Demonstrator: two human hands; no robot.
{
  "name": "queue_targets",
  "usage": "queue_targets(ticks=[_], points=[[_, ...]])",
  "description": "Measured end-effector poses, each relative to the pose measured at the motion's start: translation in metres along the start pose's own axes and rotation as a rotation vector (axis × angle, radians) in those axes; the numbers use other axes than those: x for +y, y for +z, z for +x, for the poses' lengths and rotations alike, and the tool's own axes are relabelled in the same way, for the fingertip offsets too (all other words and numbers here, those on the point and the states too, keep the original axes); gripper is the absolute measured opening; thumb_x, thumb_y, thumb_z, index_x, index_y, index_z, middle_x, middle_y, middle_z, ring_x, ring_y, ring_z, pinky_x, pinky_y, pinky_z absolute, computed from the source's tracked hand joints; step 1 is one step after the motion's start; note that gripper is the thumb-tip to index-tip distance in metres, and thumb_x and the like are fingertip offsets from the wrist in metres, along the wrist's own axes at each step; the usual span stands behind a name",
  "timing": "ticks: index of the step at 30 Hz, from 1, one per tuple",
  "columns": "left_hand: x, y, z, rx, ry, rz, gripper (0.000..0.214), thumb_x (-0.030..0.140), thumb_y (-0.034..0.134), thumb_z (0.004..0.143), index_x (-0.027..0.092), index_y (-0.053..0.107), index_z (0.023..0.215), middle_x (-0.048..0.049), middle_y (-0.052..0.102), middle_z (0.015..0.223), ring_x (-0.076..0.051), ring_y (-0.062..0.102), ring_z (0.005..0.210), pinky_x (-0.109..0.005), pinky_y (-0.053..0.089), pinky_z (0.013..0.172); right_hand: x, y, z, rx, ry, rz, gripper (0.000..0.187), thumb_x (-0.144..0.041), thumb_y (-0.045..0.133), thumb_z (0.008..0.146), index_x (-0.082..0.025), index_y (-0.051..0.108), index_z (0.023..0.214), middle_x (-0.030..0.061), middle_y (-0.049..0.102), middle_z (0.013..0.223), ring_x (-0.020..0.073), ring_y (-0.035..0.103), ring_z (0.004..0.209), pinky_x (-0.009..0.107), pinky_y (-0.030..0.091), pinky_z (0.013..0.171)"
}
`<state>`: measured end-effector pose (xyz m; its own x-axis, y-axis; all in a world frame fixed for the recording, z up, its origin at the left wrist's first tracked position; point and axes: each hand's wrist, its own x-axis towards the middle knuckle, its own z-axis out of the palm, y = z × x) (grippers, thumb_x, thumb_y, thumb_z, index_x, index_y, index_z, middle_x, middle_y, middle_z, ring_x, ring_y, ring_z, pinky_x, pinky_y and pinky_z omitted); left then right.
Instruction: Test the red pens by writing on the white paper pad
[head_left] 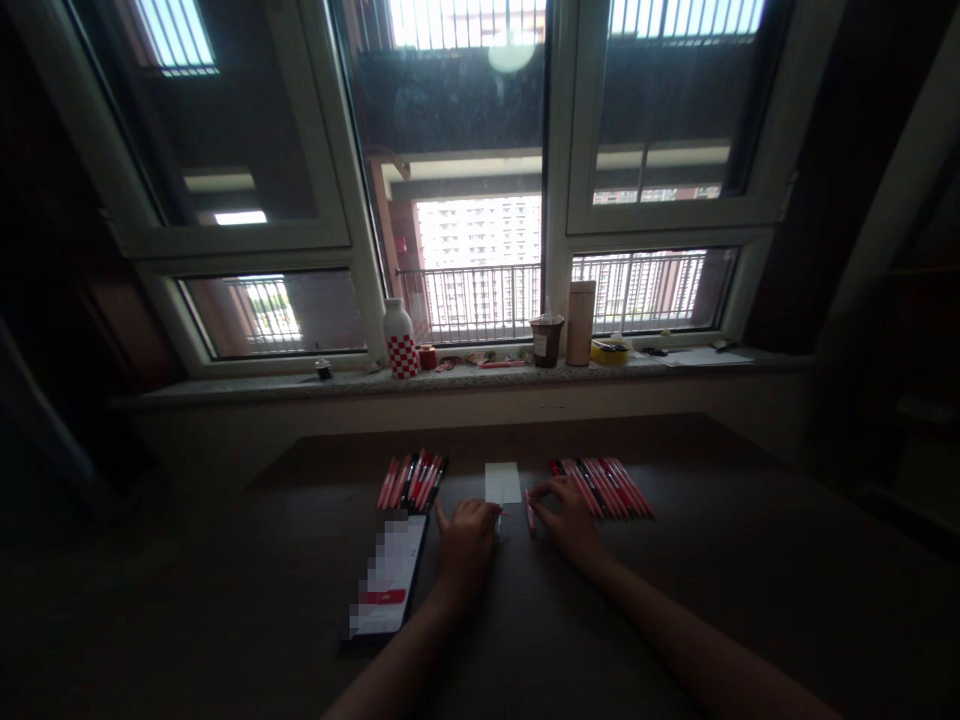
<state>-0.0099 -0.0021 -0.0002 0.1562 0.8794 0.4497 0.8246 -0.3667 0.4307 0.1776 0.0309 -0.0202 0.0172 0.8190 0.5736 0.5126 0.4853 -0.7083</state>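
My right hand (571,522) pinches a slim pink pen (531,513) between thumb and fingertips, just above the dark table. My left hand (466,540) is closed, its fingertips around a small thin piece with a pale part and a pink tip; its kind is too small to make out. Between and beyond the hands lies a small white card (502,481). A row of pink, red and black pens (611,487) lies beside my right hand, partly behind it. Another bunch of similar pens (411,482) is beyond my left hand, to its left.
A phone (388,580) with a lit screen lies left of my left forearm. On the windowsill (345,382) behind the table (247,600) stand a red-checked bottle (400,340), a cup with a dark drink (547,342), a tan cylinder (580,325) and a yellow tape roll (609,352).
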Motion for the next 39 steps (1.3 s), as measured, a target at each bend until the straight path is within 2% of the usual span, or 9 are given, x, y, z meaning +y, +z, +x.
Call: queue_targets(ticks=[3, 8, 15, 39], points=[[-0.0001, -0.0010, 0.0002, -0.002, -0.016, -0.019, 0.027, 0.024, 0.037, 0.091, 0.027, 0.063, 0.094, -0.0016, 0.069, 0.104, -0.019, 0.058, 0.105, -0.064, 0.005, 0.110, -0.0017, 0.0016, -0.0015, -0.006, 0.018, 0.012, 0.010, -0.028, 0.059, 0.082, -0.021, 0.065, 0.080, 0.0056, 0.061, 0.090, 0.0224, 0.055, 0.092, 0.037, 0.043, 0.085], [0.0011, -0.0022, 0.0018, -0.008, -0.049, -0.030, 0.026, 0.025, 0.038, 0.090, 0.026, 0.064, 0.097, -0.0020, 0.070, 0.105, -0.019, 0.060, 0.103, -0.061, 0.010, 0.111, -0.0002, 0.0049, -0.0024, -0.068, -0.002, 0.025, 0.019, -0.026, 0.057, 0.084, -0.023, 0.070, 0.098, 0.0065, 0.062, 0.093, 0.0219, 0.055, 0.094, 0.037, 0.043, 0.087], [0.0034, -0.0052, 0.0016, -0.024, -0.028, -0.077, 0.028, 0.025, 0.037, 0.091, 0.025, 0.065, 0.093, -0.0020, 0.071, 0.101, -0.019, 0.061, 0.100, -0.059, 0.011, 0.111, -0.0036, 0.0040, -0.0014, -0.177, -0.093, -0.058, 0.015, -0.020, 0.060, 0.083, -0.024, 0.073, 0.090, 0.0056, 0.064, 0.092, 0.0228, 0.052, 0.098, 0.036, 0.040, 0.089], [0.0037, -0.0050, 0.0010, -0.014, -0.006, -0.090, 0.027, 0.029, 0.038, 0.091, 0.026, 0.065, 0.092, -0.0003, 0.070, 0.097, -0.019, 0.061, 0.098, -0.060, 0.009, 0.111, -0.0059, 0.0044, -0.0032, -0.223, -0.123, -0.056, 0.012, -0.020, 0.065, 0.081, -0.025, 0.072, 0.089, 0.0031, 0.063, 0.088, 0.0214, 0.050, 0.095, 0.033, 0.038, 0.086]])
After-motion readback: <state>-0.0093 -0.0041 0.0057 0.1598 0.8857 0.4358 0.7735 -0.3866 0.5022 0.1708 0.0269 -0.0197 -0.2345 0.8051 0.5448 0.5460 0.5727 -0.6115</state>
